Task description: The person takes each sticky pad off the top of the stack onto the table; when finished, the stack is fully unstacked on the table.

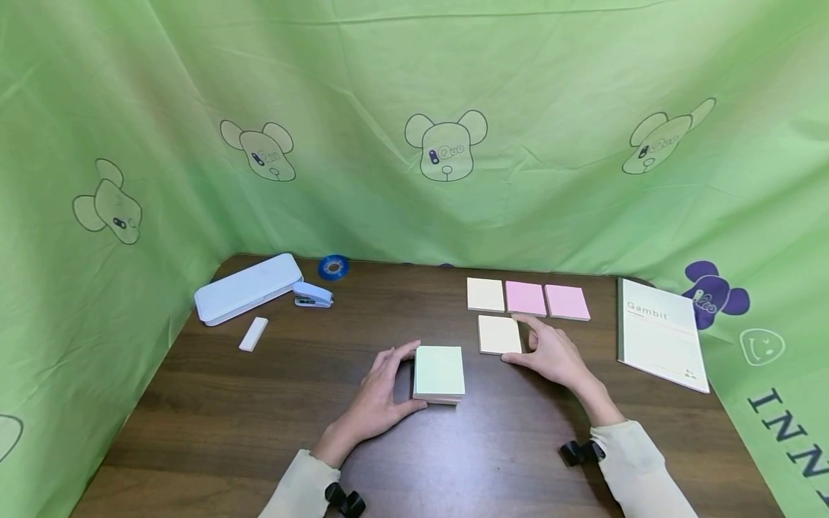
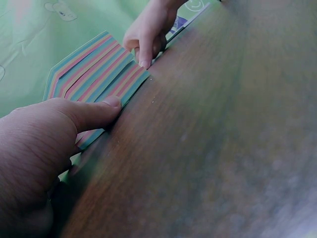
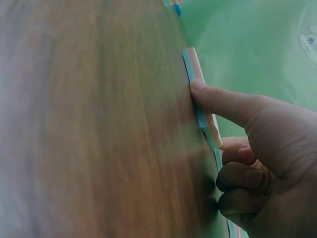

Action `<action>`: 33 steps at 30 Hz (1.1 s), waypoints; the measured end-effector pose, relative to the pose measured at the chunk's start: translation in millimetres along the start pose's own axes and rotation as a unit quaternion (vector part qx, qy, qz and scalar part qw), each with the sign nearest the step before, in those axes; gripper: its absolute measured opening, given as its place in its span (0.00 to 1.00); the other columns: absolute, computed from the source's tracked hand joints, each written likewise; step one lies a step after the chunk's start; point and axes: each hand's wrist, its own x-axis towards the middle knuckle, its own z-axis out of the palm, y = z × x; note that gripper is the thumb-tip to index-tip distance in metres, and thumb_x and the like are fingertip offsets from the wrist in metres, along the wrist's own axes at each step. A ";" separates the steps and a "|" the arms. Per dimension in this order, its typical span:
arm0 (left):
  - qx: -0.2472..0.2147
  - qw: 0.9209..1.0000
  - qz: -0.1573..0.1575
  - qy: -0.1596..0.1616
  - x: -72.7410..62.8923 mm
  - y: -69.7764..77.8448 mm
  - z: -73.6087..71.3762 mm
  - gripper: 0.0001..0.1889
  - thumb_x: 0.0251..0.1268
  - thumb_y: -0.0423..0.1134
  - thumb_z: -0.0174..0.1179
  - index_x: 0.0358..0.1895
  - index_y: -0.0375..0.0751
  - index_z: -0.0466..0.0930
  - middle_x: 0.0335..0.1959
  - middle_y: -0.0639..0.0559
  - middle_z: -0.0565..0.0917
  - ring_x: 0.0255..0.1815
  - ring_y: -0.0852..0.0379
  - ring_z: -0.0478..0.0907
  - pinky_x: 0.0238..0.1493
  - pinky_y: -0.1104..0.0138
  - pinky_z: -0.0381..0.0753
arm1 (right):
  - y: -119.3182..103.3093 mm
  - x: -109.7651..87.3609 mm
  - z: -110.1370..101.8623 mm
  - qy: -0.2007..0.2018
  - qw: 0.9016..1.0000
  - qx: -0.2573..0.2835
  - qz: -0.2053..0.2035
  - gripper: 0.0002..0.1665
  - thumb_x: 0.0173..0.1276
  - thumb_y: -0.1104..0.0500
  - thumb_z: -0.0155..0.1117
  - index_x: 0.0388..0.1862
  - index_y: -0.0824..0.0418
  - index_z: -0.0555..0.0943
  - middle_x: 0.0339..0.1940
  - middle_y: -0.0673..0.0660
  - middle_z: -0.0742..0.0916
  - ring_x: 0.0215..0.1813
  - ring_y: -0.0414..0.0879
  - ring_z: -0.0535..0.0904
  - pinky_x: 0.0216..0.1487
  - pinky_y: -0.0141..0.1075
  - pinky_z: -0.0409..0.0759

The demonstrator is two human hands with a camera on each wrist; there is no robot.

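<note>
Near the middle of the table stands a tall stack of sticky notes (image 1: 440, 370), pale green on top. My left hand (image 1: 376, 403) holds it from the left, thumb at the front and fingers at the back. In the left wrist view the stack's side (image 2: 99, 69) shows blue, pink and yellow layers, with my thumb against it. To the right, my right hand (image 1: 558, 354) pinches a cream-topped sticky note pad (image 1: 497, 335) between thumb and index finger. That pad's layered edge (image 3: 193, 64) shows in the right wrist view; it lies low on the table.
Behind are another cream pad (image 1: 485, 294) and two pink pads (image 1: 525, 298). A notebook (image 1: 662, 334) lies at the right. On the left are a light-blue case (image 1: 249, 288), a stapler (image 1: 314, 295), blue tape (image 1: 333, 267) and a white eraser-like block (image 1: 253, 334). Green curtain surrounds the table.
</note>
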 end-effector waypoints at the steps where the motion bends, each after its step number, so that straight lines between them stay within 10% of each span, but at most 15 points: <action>1: 0.000 1.000 0.000 0.001 -0.1 -0.2 0.0 0.56 0.59 0.39 0.87 0.88 0.53 0.61 0.75 0.50 0.81 0.78 0.43 0.67 0.80 0.37 0.66 | -0.2 0.4 0.2 0.000 1.000 0.000 0.001 0.53 0.61 0.42 0.88 0.81 0.56 0.75 0.24 0.46 0.71 0.27 0.41 0.60 0.29 0.37 0.60; 24: 0.000 1.000 0.002 -0.004 0.5 1.2 0.4 0.57 0.60 0.38 0.86 0.88 0.57 0.59 0.76 0.51 0.79 0.79 0.44 0.66 0.79 0.37 0.66 | -3.5 -7.5 1.0 0.024 1.000 0.005 -0.010 0.56 0.62 0.42 0.88 0.84 0.56 0.72 0.27 0.48 0.74 0.28 0.42 0.65 0.31 0.38 0.65; 33: -0.006 1.000 -0.008 -0.005 -0.2 2.7 -1.7 0.55 0.60 0.38 0.86 0.88 0.51 0.60 0.76 0.50 0.79 0.79 0.43 0.66 0.78 0.35 0.66 | -34.3 -18.6 -0.4 0.073 0.994 0.030 -0.074 0.47 0.65 0.50 0.87 0.79 0.59 0.78 0.26 0.46 0.73 0.27 0.38 0.65 0.32 0.36 0.66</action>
